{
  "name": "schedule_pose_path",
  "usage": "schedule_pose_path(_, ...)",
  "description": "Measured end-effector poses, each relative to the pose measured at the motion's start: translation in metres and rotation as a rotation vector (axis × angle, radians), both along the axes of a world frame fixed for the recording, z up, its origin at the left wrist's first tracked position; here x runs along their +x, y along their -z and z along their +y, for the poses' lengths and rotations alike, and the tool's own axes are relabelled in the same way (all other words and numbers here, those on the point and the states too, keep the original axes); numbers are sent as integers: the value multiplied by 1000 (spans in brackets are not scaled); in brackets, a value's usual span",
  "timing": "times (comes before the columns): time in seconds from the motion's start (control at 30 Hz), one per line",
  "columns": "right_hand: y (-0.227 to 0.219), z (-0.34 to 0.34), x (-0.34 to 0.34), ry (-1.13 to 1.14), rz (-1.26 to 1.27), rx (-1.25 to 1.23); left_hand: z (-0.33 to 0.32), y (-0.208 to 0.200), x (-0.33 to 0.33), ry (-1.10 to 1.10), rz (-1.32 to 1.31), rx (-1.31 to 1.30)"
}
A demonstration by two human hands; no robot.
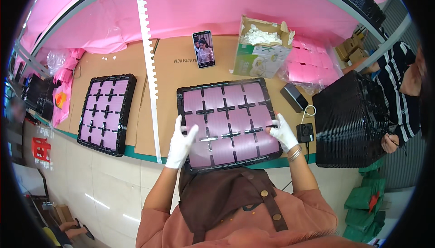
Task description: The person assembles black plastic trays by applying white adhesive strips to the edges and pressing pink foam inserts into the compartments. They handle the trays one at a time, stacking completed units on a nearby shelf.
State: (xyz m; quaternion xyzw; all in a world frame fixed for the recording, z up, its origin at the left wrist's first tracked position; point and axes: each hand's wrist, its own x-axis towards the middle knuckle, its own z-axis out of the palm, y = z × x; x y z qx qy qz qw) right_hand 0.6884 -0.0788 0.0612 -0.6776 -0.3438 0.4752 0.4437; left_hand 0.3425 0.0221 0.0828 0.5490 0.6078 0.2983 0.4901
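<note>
A black plastic tray (225, 108) lies on the cardboard-covered table in front of me. Pinkish-purple sheets fill its compartments between black cross-shaped dividers. My left hand (181, 143), in a white glove, is at the tray's near left side with thumb and fingers spread. The thumb is slightly blurred over the tray's corner area. At the right edge, my white-gloved right hand (284, 133) has its fingers apart, close to the rim. Whether either hand touches the tray is hard to tell. Neither hand visibly grips anything.
To the left lies a similar filled tray (107, 113). A phone (204, 49) stands behind the middle tray, beside a box of white scraps (260, 51). Wrapped pink sheets (312, 62), a dark device (294, 97) and stacked black trays (346, 121) are right, near another person (398, 89).
</note>
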Motion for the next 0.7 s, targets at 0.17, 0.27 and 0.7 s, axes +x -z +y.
schedule_pose_path(0.17,16,-7,-6,-7,-437,-69,-32,22,-9,131,113,190)
schedule_pose_path(0.27,1,-12,-3,-16,-591,-61,-42,27,-20,65,141,310)
schedule_pose_path(0.7,7,122,16,-165,285,201,82,35,34,260,131,308)
